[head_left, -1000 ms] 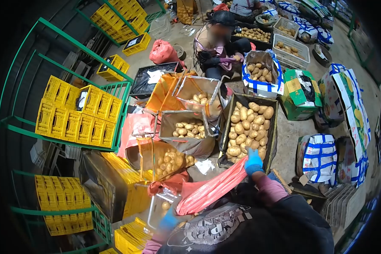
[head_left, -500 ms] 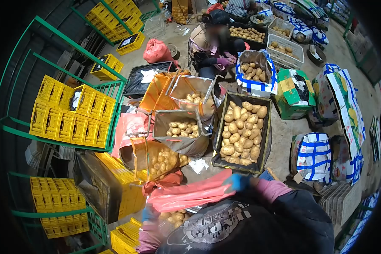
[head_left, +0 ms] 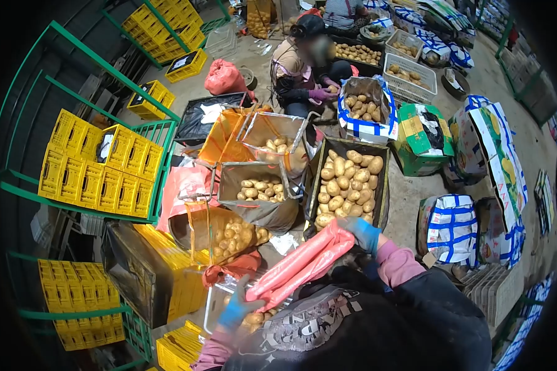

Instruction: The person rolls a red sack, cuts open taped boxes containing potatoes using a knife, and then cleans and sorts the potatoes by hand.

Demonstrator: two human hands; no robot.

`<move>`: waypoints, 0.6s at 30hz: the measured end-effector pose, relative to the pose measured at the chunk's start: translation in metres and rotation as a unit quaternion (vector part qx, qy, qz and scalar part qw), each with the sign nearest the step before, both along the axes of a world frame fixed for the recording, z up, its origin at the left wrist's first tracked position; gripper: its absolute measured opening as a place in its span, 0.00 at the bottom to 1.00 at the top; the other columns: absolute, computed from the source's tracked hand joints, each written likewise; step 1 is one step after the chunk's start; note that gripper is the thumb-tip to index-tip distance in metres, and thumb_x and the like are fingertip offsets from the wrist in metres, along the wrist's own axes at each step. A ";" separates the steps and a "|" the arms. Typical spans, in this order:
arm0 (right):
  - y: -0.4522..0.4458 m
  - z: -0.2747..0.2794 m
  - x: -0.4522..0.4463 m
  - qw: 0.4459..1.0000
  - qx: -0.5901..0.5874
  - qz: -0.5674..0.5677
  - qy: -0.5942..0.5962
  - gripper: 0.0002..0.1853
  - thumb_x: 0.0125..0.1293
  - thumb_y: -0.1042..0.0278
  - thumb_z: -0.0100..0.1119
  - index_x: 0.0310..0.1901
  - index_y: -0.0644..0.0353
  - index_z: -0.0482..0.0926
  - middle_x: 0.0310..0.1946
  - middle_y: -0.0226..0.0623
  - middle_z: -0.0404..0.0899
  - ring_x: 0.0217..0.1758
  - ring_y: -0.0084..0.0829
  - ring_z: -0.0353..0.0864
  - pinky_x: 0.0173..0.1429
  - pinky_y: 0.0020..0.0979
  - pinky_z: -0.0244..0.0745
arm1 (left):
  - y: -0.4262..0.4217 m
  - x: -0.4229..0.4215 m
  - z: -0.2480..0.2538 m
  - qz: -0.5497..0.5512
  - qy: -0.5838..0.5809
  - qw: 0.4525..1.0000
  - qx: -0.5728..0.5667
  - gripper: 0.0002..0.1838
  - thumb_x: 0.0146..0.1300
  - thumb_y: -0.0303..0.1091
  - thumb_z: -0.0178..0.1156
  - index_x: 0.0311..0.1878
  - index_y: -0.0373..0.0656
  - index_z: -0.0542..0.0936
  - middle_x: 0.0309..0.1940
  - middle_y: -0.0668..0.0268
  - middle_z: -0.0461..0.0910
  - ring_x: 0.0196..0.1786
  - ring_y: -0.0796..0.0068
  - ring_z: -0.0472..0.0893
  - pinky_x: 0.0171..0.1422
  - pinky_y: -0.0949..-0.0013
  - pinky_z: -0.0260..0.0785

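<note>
A pink plastic bag [head_left: 306, 263] is stretched in long folds between my two gloved hands, slanting up to the right in front of my chest. My right hand [head_left: 360, 235], in a blue glove, is closed on its upper right end, close to the front edge of the black-lined crate of potatoes [head_left: 346, 185]. At the lower left end, my left hand [head_left: 236, 307] in a blue-grey glove grips the bag with its thumb up. Some potatoes [head_left: 254, 319] lie in a metal-framed holder beneath, partly hidden by the bag and my left hand.
Framed bags of potatoes [head_left: 263, 188] stand ahead. Yellow crates [head_left: 99, 167] are stacked on a green rack at left. A co-worker [head_left: 300, 68] in a dark cap sits at the back beside a blue-and-white bag of potatoes [head_left: 362, 108]. A green carton [head_left: 422, 137] stands at right.
My right hand has moved forward and up with its end of the pink bag, so the bag slants more steeply and looks gathered. My left hand has shifted slightly to the right.
</note>
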State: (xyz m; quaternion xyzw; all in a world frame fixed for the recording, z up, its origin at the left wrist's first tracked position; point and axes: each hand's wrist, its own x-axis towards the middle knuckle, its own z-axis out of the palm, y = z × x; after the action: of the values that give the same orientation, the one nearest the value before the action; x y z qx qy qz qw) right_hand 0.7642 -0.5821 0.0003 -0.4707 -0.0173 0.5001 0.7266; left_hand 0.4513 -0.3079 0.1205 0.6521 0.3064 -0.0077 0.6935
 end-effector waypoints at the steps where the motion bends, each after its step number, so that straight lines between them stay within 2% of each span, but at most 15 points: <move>1: 0.000 0.001 -0.002 0.981 -0.121 0.043 -0.146 0.26 0.63 0.57 0.64 0.55 0.70 0.73 0.50 0.48 0.79 0.51 0.39 0.81 0.58 0.37 0.75 | 0.009 -0.015 -0.037 -0.012 0.002 1.000 -0.017 0.43 0.48 0.17 0.71 0.69 0.34 0.62 0.59 0.56 0.73 0.60 0.66 0.75 0.68 0.66 0.67; 2: 0.000 0.003 -0.007 0.924 -0.238 0.086 -0.287 0.26 0.62 0.58 0.64 0.56 0.68 0.73 0.51 0.48 0.79 0.51 0.40 0.81 0.57 0.39 0.75 | 0.009 -0.018 -0.055 0.036 0.008 0.999 -0.018 0.42 0.49 0.16 0.70 0.69 0.34 0.63 0.59 0.56 0.73 0.59 0.67 0.76 0.66 0.66 0.69; 4: 0.001 0.012 -0.020 0.800 -0.395 0.126 -0.433 0.28 0.59 0.61 0.63 0.59 0.64 0.71 0.52 0.48 0.77 0.50 0.43 0.80 0.57 0.42 0.75 | 0.006 -0.022 -0.072 0.132 0.021 0.991 -0.019 0.40 0.49 0.15 0.67 0.68 0.35 0.63 0.59 0.57 0.73 0.57 0.68 0.77 0.63 0.66 0.71; 5: 0.004 0.019 -0.024 0.764 -0.444 0.126 -0.451 0.29 0.58 0.63 0.62 0.61 0.62 0.70 0.52 0.49 0.76 0.50 0.45 0.80 0.57 0.43 0.74 | 0.009 -0.023 -0.073 0.157 -0.006 0.988 0.000 0.36 0.51 0.17 0.65 0.65 0.35 0.65 0.57 0.58 0.74 0.55 0.67 0.79 0.59 0.66 0.73; 7: 0.007 0.028 -0.023 0.688 -0.535 0.137 -0.471 0.34 0.52 0.68 0.61 0.65 0.54 0.69 0.50 0.51 0.74 0.49 0.51 0.76 0.55 0.45 0.74 | 0.022 -0.035 -0.091 0.278 -0.046 0.951 -0.130 0.32 0.53 0.18 0.64 0.63 0.36 0.68 0.55 0.58 0.76 0.54 0.65 0.79 0.58 0.65 0.74; 8: 0.008 0.032 -0.024 0.625 -0.515 0.099 -0.578 0.33 0.53 0.69 0.59 0.65 0.54 0.69 0.50 0.51 0.74 0.48 0.49 0.77 0.52 0.45 0.75 | 0.032 -0.040 -0.100 0.333 -0.069 0.921 -0.192 0.30 0.53 0.19 0.63 0.62 0.36 0.69 0.55 0.58 0.77 0.54 0.64 0.80 0.58 0.65 0.75; 9: 0.008 0.036 -0.026 0.552 -0.488 0.057 -0.674 0.32 0.54 0.70 0.57 0.65 0.53 0.69 0.51 0.51 0.74 0.47 0.47 0.78 0.50 0.45 0.75 | 0.037 -0.039 -0.089 0.365 -0.031 0.896 -0.251 0.24 0.58 0.20 0.60 0.59 0.36 0.71 0.54 0.59 0.77 0.54 0.63 0.80 0.58 0.65 0.75; 10: 0.008 0.043 -0.027 0.471 -0.454 0.015 -0.756 0.32 0.55 0.70 0.55 0.65 0.53 0.69 0.51 0.50 0.75 0.46 0.45 0.79 0.47 0.45 0.76 | 0.058 -0.049 -0.110 0.377 -0.053 0.862 -0.335 0.23 0.59 0.20 0.58 0.60 0.37 0.71 0.55 0.60 0.77 0.55 0.64 0.79 0.58 0.66 0.75; 11: 0.012 0.056 -0.027 0.477 -0.429 0.011 -0.767 0.32 0.54 0.69 0.56 0.65 0.52 0.70 0.48 0.49 0.76 0.41 0.41 0.79 0.42 0.41 0.75 | 0.087 -0.071 -0.151 0.386 -0.070 0.820 -0.417 0.22 0.61 0.20 0.57 0.60 0.37 0.71 0.56 0.61 0.77 0.55 0.65 0.79 0.58 0.67 0.75; 12: 0.013 0.051 -0.032 0.504 -0.373 0.067 -0.776 0.32 0.55 0.68 0.56 0.66 0.51 0.70 0.46 0.48 0.77 0.41 0.41 0.79 0.42 0.41 0.75 | 0.100 -0.087 -0.178 0.391 -0.085 0.770 -0.497 0.21 0.63 0.20 0.55 0.60 0.37 0.71 0.57 0.62 0.76 0.56 0.67 0.78 0.59 0.68 0.75; 14: 0.017 0.034 -0.039 0.546 -0.254 0.173 -0.779 0.34 0.56 0.67 0.57 0.68 0.48 0.69 0.41 0.46 0.79 0.41 0.40 0.80 0.43 0.41 0.75 | 0.138 -0.114 -0.230 0.358 -0.091 0.858 -0.358 0.13 0.69 0.36 0.56 0.54 0.43 0.79 0.52 0.58 0.82 0.53 0.63 0.82 0.60 0.60 0.76; 15: 0.025 0.052 -0.040 0.555 -0.223 0.258 -0.758 0.32 0.57 0.66 0.56 0.67 0.46 0.69 0.40 0.45 0.80 0.42 0.40 0.81 0.44 0.41 0.75 | 0.124 -0.098 -0.200 0.208 0.017 0.978 -0.008 0.17 0.67 0.31 0.57 0.58 0.40 0.76 0.55 0.59 0.80 0.54 0.66 0.81 0.59 0.64 0.75; 16: 0.031 0.071 -0.044 0.561 -0.190 0.344 -0.728 0.31 0.59 0.65 0.56 0.67 0.44 0.70 0.39 0.45 0.81 0.43 0.40 0.82 0.45 0.41 0.76 | 0.124 -0.104 -0.202 0.125 0.109 0.974 0.153 0.23 0.64 0.32 0.61 0.62 0.39 0.72 0.59 0.57 0.76 0.57 0.67 0.79 0.60 0.65 0.74; 17: 0.036 0.085 -0.043 0.559 -0.156 0.425 -0.694 0.29 0.61 0.64 0.56 0.67 0.43 0.70 0.38 0.44 0.82 0.43 0.40 0.82 0.47 0.41 0.76 | 0.124 -0.109 -0.203 0.045 0.203 0.928 0.308 0.30 0.62 0.33 0.64 0.66 0.37 0.68 0.63 0.56 0.73 0.60 0.68 0.77 0.60 0.65 0.73; 18: 0.034 0.062 -0.038 0.630 -0.105 0.421 -0.644 0.27 0.63 0.64 0.55 0.66 0.42 0.71 0.40 0.44 0.82 0.45 0.40 0.83 0.49 0.41 0.77 | 0.118 -0.104 -0.197 0.037 0.239 0.905 0.351 0.30 0.62 0.32 0.65 0.66 0.37 0.68 0.62 0.56 0.73 0.61 0.68 0.77 0.61 0.65 0.73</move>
State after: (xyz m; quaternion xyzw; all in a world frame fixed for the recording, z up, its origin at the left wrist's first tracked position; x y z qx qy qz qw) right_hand 0.7258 -0.5479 0.0621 -0.6880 -0.6242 0.3196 0.1867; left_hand 0.3471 -0.1895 -0.0769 0.8204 0.4694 -0.0293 0.3254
